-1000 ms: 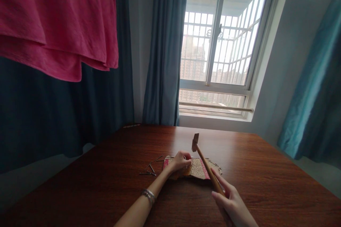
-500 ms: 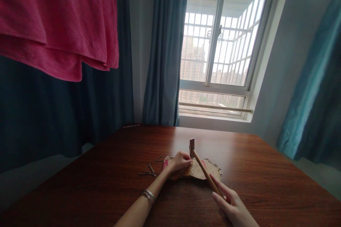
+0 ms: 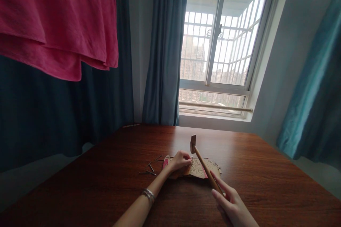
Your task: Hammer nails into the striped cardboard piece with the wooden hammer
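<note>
My right hand [image 3: 229, 197] is closed round the wooden handle of a hammer [image 3: 205, 168]. The hammer's metal head is raised above a nail [image 3: 191, 159], with a gap between them. Thumb and fingertips of my left hand [image 3: 182, 159] pinch that nail upright against a flat, pale board [image 3: 199, 167] full of small dark holes or dots, with pink patches. The nail's lower part is hard to make out. My left hand and forearm hide part of the board. Several loose nails [image 3: 151, 167] lie on the table left of the board.
The brown wooden table [image 3: 106, 191] spreads around the board and reaches back to the wall. A pink towel [image 3: 58, 25] hangs at the upper left before dark curtains [image 3: 165, 49]. Behind the table is a barred window [image 3: 213, 49].
The hammer head has lifted away from the nail, rising slightly. My left hand keeps its pinch on the nail, and the board has not moved.
</note>
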`<state>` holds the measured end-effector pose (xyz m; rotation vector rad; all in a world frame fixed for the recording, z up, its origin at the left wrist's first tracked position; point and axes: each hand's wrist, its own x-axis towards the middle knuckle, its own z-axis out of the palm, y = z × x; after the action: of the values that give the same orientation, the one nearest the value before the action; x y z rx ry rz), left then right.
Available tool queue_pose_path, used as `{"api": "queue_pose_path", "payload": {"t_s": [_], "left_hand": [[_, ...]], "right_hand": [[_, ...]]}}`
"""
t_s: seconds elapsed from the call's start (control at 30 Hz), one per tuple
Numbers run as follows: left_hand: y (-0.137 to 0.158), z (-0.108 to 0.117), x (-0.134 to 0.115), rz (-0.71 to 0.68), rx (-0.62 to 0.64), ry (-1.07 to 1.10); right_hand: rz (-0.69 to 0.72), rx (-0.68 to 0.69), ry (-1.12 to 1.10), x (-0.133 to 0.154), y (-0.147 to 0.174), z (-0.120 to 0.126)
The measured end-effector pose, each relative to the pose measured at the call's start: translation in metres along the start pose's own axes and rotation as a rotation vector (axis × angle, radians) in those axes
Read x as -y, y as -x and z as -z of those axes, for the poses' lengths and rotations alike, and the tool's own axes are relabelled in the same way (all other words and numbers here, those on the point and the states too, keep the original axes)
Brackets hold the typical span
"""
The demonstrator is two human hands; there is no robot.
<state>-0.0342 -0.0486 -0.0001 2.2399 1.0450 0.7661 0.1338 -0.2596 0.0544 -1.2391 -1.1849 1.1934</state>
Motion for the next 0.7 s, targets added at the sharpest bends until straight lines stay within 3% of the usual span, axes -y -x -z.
{"api": "queue_pose_path", "payload": {"t_s": [0.33, 0.7], "left_hand": [[0.005, 0.002, -0.010, 0.054, 0.019, 0.000], [-0.001, -0.004, 0.000, -0.003, 0.006, -0.017]], "right_hand": [[-0.024, -0.050, -0.049, 0.001, 0.006, 0.002], [0.000, -0.167, -0.169, -0.011, 0.005, 0.014]]}}
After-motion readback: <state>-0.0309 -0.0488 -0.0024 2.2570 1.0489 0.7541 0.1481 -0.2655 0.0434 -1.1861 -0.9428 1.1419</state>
